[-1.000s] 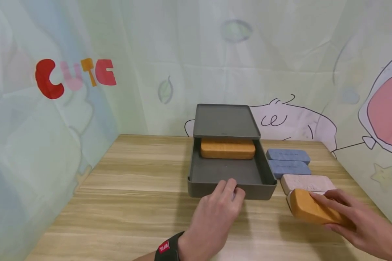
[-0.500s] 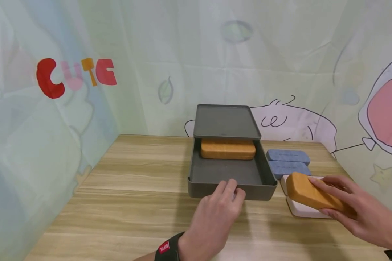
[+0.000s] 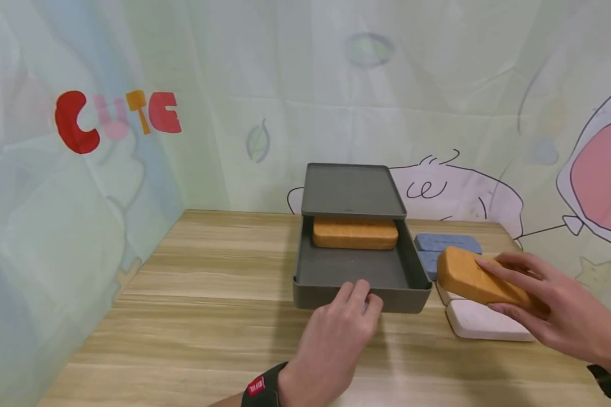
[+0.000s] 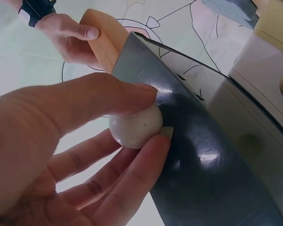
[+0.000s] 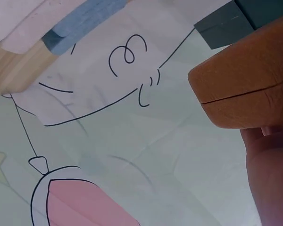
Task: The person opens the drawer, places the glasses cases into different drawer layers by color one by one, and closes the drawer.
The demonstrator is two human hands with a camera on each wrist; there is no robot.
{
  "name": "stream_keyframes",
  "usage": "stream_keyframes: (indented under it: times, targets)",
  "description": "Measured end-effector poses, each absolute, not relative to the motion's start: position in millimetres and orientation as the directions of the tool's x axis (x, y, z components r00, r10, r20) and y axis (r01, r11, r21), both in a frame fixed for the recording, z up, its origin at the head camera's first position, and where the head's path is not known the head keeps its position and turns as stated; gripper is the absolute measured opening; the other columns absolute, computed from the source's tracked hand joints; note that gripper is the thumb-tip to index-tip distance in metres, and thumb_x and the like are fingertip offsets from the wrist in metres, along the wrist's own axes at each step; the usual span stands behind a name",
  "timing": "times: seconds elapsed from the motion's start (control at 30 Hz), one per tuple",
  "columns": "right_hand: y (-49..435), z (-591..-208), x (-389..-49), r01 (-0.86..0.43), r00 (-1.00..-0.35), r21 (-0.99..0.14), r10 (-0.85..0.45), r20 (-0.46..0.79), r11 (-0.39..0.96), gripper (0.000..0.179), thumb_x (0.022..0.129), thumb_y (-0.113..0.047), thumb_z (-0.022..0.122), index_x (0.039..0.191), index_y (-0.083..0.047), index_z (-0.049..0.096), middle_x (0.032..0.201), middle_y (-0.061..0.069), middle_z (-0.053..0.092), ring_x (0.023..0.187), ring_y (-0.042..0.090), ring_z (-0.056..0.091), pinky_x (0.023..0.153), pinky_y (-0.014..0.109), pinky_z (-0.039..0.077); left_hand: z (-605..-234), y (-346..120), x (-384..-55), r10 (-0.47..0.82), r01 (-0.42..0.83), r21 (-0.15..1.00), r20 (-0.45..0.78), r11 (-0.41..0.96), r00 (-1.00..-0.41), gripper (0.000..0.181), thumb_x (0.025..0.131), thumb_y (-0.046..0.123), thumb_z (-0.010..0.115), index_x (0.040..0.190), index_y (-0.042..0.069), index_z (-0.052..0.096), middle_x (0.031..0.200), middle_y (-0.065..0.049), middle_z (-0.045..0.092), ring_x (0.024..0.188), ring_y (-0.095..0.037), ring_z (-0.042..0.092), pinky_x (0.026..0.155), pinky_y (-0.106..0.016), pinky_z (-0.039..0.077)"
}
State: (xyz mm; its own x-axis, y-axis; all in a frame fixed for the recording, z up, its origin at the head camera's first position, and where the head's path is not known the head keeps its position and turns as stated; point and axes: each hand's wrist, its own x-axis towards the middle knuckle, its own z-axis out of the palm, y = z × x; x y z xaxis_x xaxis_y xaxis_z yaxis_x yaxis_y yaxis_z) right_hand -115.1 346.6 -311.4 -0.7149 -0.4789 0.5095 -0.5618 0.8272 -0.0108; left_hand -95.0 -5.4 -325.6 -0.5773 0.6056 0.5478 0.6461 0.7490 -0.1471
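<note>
A dark grey drawer (image 3: 387, 299) stands pulled out from under its grey top (image 3: 353, 189). An orange glasses case (image 3: 355, 233) lies crosswise at the drawer's back. My left hand (image 3: 331, 339) is at the drawer's front; in the left wrist view its thumb and fingers pinch a round white knob (image 4: 137, 127). To the right of the drawer, my right hand (image 3: 565, 305) grips a second orange glasses case (image 3: 478, 280) by its right end, slightly tilted. The right wrist view shows the seam of this held case (image 5: 250, 80), with the thumb below it partly in sight.
Two pale pink cases (image 3: 489, 322) lie on the wooden table (image 3: 209, 294) beneath the held case, one partly covered by it. Behind them are two blue cases (image 3: 448, 243). A printed curtain (image 3: 234, 85) surrounds the table's back and sides.
My right hand has raised the orange glasses case up and slightly left, away from the front pink case towards the blue ones. The left hand and drawer have stayed put.
</note>
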Motion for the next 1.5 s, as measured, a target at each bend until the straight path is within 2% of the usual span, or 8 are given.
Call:
stream_keyframes:
  times: [0.27, 0.47, 0.77, 0.87, 1.03, 1.13, 1.33, 1.5]
  targets:
    - [336, -293, -122, -0.622, -0.657, 0.006, -0.526, 0.540, 0.783, 0.081, 0.068, -0.008, 0.091, 0.142, -0.023, 0.061, 0.126, -0.001, 0.060, 0.095, -0.002, 0.048, 0.073, 0.009, 0.042, -326, -4, -95, 0.599, 0.635, -0.165, 0.570, 0.755, -0.563, 0.026, 0.080, 0.000, 0.081, 0.102, 0.011, 0.072, 0.098, -0.001, 0.060, 0.079, -0.009, 0.055, 0.058, -0.012, 0.051]
    - [325, -284, -129, -0.644, -0.636, 0.033, -0.559, 0.532, 0.764, 0.082, 0.069, -0.009, 0.091, 0.144, -0.024, 0.060, 0.129, 0.001, 0.059, 0.098, 0.002, 0.049, 0.073, 0.009, 0.043, -327, -4, -95, 0.596, 0.630, -0.174, 0.580, 0.757, -0.555, 0.026, 0.080, 0.000, 0.082, 0.101, 0.011, 0.072, 0.097, -0.001, 0.060, 0.078, -0.009, 0.054, 0.057, -0.011, 0.050]
    - [309, -275, -141, -0.700, -0.576, 0.059, -0.611, 0.542, 0.712, 0.079, 0.070, -0.013, 0.090, 0.143, -0.024, 0.061, 0.134, 0.005, 0.060, 0.110, 0.011, 0.054, 0.083, 0.009, 0.044, -326, -4, -95, 0.593, 0.621, -0.184, 0.583, 0.762, -0.555, 0.028, 0.078, 0.000, 0.083, 0.101, 0.011, 0.071, 0.098, -0.001, 0.060, 0.077, -0.010, 0.052, 0.057, -0.012, 0.050]
    - [301, -274, -146, -0.714, -0.563, 0.063, -0.626, 0.539, 0.697, 0.079, 0.071, -0.013, 0.090, 0.143, -0.024, 0.060, 0.134, 0.006, 0.060, 0.112, 0.016, 0.056, 0.084, 0.013, 0.045, -327, -4, -94, 0.590, 0.619, -0.181, 0.583, 0.764, -0.558, 0.028, 0.078, 0.000, 0.083, 0.101, 0.012, 0.071, 0.098, -0.001, 0.060, 0.077, -0.009, 0.052, 0.057, -0.012, 0.051]
    - [285, -274, -159, -0.753, -0.522, 0.073, -0.662, 0.538, 0.654, 0.074, 0.074, -0.019, 0.089, 0.142, -0.023, 0.061, 0.130, 0.006, 0.063, 0.105, 0.018, 0.060, 0.080, 0.028, 0.047, -328, -3, -95, 0.588, 0.623, -0.174, 0.585, 0.763, -0.558, 0.028, 0.078, 0.000, 0.083, 0.101, 0.011, 0.071, 0.100, -0.001, 0.061, 0.079, -0.010, 0.054, 0.059, -0.014, 0.052]
    - [275, -271, -168, -0.763, -0.501, 0.100, -0.682, 0.533, 0.639, 0.071, 0.076, -0.025, 0.088, 0.142, -0.023, 0.062, 0.126, 0.006, 0.064, 0.096, 0.015, 0.062, 0.074, 0.031, 0.051, -328, -4, -94, 0.588, 0.620, -0.176, 0.586, 0.764, -0.558, 0.027, 0.079, 0.001, 0.083, 0.101, 0.011, 0.071, 0.102, -0.002, 0.062, 0.080, -0.010, 0.054, 0.059, -0.014, 0.052]
    - [254, -264, -177, -0.745, -0.520, 0.138, -0.698, 0.491, 0.653, 0.070, 0.078, -0.034, 0.087, 0.142, -0.030, 0.061, 0.123, 0.004, 0.063, 0.090, 0.011, 0.061, 0.062, 0.025, 0.055, -328, -4, -94, 0.593, 0.623, -0.176, 0.576, 0.763, -0.563, 0.026, 0.080, 0.004, 0.083, 0.103, 0.012, 0.071, 0.105, -0.002, 0.063, 0.083, -0.011, 0.057, 0.060, -0.014, 0.052]
    - [236, -262, -186, -0.818, -0.456, 0.108, -0.753, 0.474, 0.564, 0.060, 0.083, -0.034, 0.083, 0.139, -0.025, 0.064, 0.119, 0.005, 0.062, 0.090, 0.010, 0.061, 0.067, 0.026, 0.054, -326, -4, -94, 0.600, 0.627, -0.170, 0.554, 0.760, -0.577, 0.024, 0.083, 0.006, 0.082, 0.104, 0.012, 0.071, 0.105, -0.001, 0.062, 0.085, -0.011, 0.057, 0.062, -0.015, 0.053]
